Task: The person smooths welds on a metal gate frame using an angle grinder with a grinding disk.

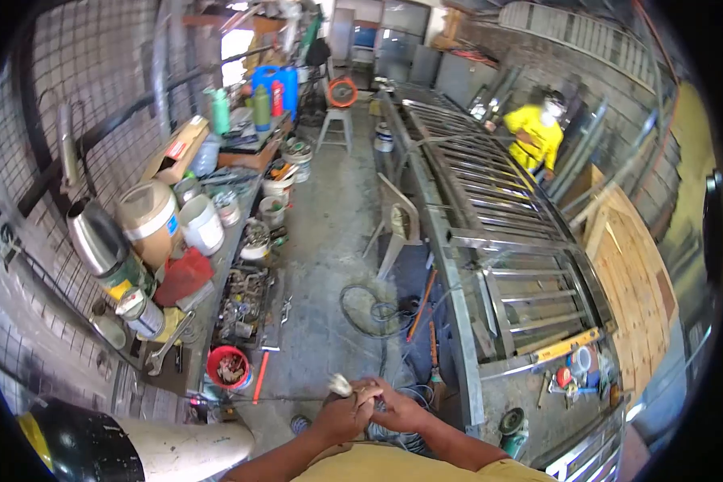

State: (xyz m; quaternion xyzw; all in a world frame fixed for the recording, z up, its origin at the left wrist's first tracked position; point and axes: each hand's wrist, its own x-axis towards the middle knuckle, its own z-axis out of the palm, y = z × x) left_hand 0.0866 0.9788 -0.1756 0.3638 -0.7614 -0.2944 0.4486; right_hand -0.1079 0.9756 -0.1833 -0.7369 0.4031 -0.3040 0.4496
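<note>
My left hand (341,418) is closed, low in the middle of the view, in front of my yellow shirt (410,466). A small whitish piece (340,386) sticks out at the top of this hand; its kind is too blurred to tell. My right hand (400,411) presses against the left one with its fingers curled in. What lies between the two hands is hidden. Below them, coiled cable (402,438) lies on the floor.
A steel bar frame (490,185) rests on the long workbench (450,321) at right, with a spirit level (566,345) and an angle grinder (512,422). A person in yellow (536,136) stands beyond it. At left are a cluttered shelf, a red bucket (229,367) and a gas cylinder (88,442).
</note>
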